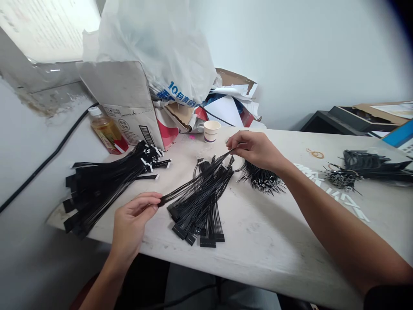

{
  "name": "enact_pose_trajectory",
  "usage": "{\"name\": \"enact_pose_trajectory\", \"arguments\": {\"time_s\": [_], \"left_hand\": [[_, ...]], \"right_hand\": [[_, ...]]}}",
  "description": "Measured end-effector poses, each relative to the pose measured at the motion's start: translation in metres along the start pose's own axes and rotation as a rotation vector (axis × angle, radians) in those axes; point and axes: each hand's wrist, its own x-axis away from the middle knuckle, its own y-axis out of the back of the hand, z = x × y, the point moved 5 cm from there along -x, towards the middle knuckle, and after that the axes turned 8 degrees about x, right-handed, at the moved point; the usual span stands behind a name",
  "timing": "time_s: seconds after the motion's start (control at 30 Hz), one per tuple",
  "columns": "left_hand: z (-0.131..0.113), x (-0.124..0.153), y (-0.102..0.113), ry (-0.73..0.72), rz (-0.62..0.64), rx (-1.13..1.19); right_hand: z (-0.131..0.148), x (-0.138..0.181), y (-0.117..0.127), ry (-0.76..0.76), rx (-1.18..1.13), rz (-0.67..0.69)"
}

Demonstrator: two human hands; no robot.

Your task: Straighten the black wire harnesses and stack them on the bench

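Observation:
Between my two hands stretches a wire harness (185,187) of thin black wires. My left hand (134,219) pinches the black connector at its near left end. My right hand (253,148) pinches the wires at the far right end, above the table. Under the held harness lies a pile of similar black harnesses (206,215), their wide black connectors toward the front edge. A bundle of loose black wires (263,178) with bare-looking tips sits just beneath my right hand. To the left rests another heap of harnesses (103,185) with small white connectors at one end.
Behind stand a paper cup (211,131), a bottle (108,131) and a cardboard box (125,107) below a plastic bag (158,47). White connector pieces (342,198), rubber bands (315,153) and more black wires (343,177) lie on the right. The table's front edge (206,269) runs close to me.

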Motion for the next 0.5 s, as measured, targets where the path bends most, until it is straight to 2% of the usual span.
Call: {"name": "enact_pose_trajectory", "arguments": {"time_s": [0.1,0.17,0.33,0.5], "left_hand": [[-0.001,0.001,-0.003,0.039,0.02,0.037],[0.001,0.001,-0.002,0.048,-0.006,0.034],[0.008,-0.002,0.003,0.018,-0.075,-0.037],[0.011,-0.005,0.004,0.046,-0.072,-0.099]], "right_hand": [[0.0,0.0,-0.001,0.03,0.067,-0.009],[-0.002,0.0,-0.002,-0.013,0.073,-0.013],[-0.014,0.002,-0.012,-0.227,-0.238,0.072],[-0.02,0.001,-0.015,-0.27,-0.438,0.052]]}}
